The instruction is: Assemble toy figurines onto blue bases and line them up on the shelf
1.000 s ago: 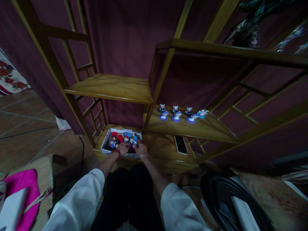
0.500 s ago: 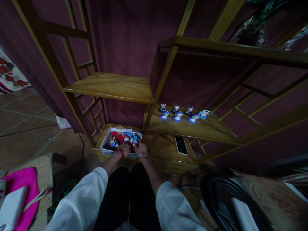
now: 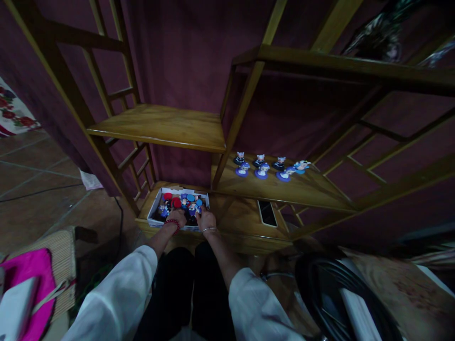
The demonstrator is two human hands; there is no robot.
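Note:
A shallow white cardboard box (image 3: 155, 207) rests on the low wooden shelf, filled with several small figurines (image 3: 185, 200) on red and blue bases. My left hand (image 3: 177, 216), with a red bead bracelet at its wrist, reaches over the near side of the box; its fingers are down among the figurines and hard to make out. My right hand (image 3: 206, 219) is at the box's right end, thumb and fingers beside the blue-and-white figurines (image 3: 194, 209). Whether either hand grips one is hidden.
On the shelf to the right (image 3: 227, 183) stand several figurines (image 3: 262, 170) in two rows, on black, purple and blue bases. A phone (image 3: 267, 213) lies right of the box. Wooden posts (image 3: 239, 118) rise between compartments. Coiled black hose (image 3: 309, 284) lies at lower right.
My left hand has shifted slightly left. A red-and-white figurine in the box's middle no longer shows there, and a blue one is more visible. The shelf figurines stand as before.

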